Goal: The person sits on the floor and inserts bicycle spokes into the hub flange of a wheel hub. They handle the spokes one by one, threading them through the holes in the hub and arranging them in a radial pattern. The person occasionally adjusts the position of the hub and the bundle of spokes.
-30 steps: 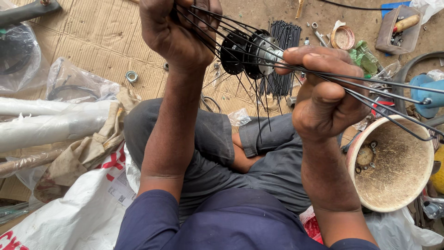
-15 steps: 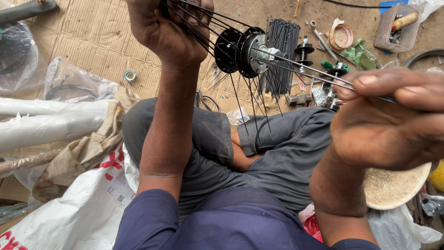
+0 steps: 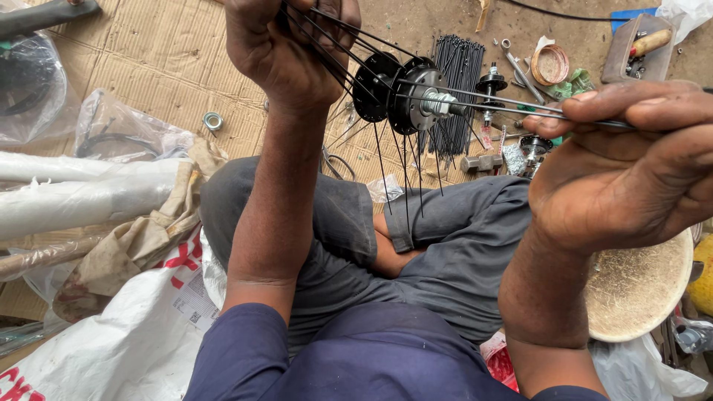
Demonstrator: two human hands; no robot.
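Nearest to me, the person's crossed legs [image 3: 416, 245] in grey trousers are filling the space below the black wheel hub [image 3: 401, 93], which is being held up in the air between the two hands. The right hand [image 3: 631, 171] is now sitting well out to the right of the hub and lower than a second ago, when it was closed just beside the hub; its fingertips are pinching the far ends of a few thin spokes [image 3: 505, 104], so those are fanning out almost level. That looks to me like spokes being separated out from the rest. Left of the hub and slightly above it, the left hand [image 3: 286, 44] is staying clenched around a bundle of spokes. Beyond the hub, on the cardboard floor [image 3: 141, 82], a loose sheaf of spare spokes [image 3: 457, 63] is lying.
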